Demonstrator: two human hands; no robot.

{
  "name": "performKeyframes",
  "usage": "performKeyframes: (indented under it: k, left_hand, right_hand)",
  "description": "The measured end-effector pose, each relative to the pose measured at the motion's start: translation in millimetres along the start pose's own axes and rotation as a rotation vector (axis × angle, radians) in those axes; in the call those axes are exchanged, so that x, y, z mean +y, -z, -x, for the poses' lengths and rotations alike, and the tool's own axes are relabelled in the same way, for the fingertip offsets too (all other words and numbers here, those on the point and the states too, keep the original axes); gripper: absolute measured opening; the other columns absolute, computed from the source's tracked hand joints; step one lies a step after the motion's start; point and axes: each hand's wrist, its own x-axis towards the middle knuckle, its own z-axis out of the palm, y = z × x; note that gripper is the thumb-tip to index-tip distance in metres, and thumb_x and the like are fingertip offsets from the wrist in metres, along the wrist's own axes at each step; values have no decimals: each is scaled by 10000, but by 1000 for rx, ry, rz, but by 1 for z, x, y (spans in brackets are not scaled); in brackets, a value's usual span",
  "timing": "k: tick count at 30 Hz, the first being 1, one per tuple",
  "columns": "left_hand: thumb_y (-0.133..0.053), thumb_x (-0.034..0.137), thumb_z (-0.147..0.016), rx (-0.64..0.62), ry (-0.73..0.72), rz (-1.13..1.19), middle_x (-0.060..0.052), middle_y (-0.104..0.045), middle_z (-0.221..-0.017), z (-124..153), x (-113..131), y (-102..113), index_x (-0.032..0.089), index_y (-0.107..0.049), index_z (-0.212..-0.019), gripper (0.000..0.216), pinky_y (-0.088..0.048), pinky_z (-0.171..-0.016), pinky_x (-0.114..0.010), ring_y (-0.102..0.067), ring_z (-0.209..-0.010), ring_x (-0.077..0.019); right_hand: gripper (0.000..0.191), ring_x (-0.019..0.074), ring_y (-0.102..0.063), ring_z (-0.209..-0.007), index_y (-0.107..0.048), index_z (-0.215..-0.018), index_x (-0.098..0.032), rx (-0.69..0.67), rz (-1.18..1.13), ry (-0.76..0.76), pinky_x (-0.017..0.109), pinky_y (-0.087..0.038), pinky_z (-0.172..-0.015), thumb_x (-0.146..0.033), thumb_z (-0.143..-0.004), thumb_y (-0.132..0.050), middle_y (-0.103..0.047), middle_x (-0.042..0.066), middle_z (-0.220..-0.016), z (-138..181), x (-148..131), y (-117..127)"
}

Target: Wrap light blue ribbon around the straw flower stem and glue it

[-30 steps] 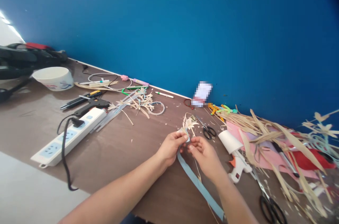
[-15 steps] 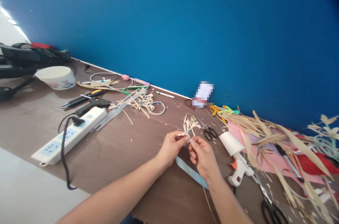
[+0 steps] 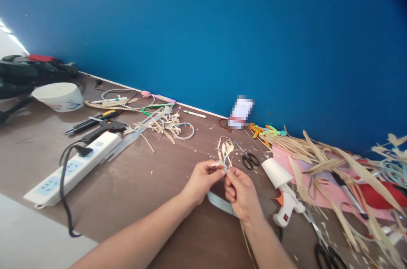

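My left hand (image 3: 202, 182) is closed, thumb and fingers pinching the base of a small piece of pale dried-husk flowers (image 3: 226, 147). A thin light blue band curves at that base. My right hand (image 3: 243, 192) meets it there, its thumb and forefinger pinched on the light blue ribbon (image 3: 220, 203). The ribbon's wider length loops below and between both hands, partly behind the right one. A thin straw-coloured strand trails down beside my right wrist. Black-handled scissors (image 3: 250, 160) lie just beyond my right hand.
On the right stand a white glue gun (image 3: 287, 209), a white cone-shaped piece (image 3: 276, 172), more scissors (image 3: 327, 248) and heaped dried husks (image 3: 318, 154). To the left are a power strip (image 3: 74, 169), a black glue gun (image 3: 103, 130), a white bowl (image 3: 59, 97) and husk flowers (image 3: 165, 123). A blue wall closes the back.
Both hands stay pinched close together at the flower base. The ribbon loop below them shows less of its length. The whole view has shifted slightly, the left-side things moving left and down.
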Motion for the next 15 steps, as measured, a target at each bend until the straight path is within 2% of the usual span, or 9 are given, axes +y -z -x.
performKeyframes:
  k: [9,15]
  left_hand:
    - [-660,203,-586,70,34,-4,28,-509,-501,0,5,-1,130,-594,-544,107,-324,-507,-187,-410,-480,-63]
    - [-641,189,-598,80,-30,-43,18,-506,-531,0,2,0,127,-581,-543,102,-324,-544,-203,-424,-531,-83]
  right_hand:
    - [234,-2,-251,-321,-445,-627,-165,-28,1,-6,107,-170,-288,-310,-662,-625,-440,-82,-490,0,2,1]
    - [201,17,-247,-316,-431,-734,-201,43,145,139,117,-178,-285,-270,-675,-611,-382,-113,-463,2,5,-2]
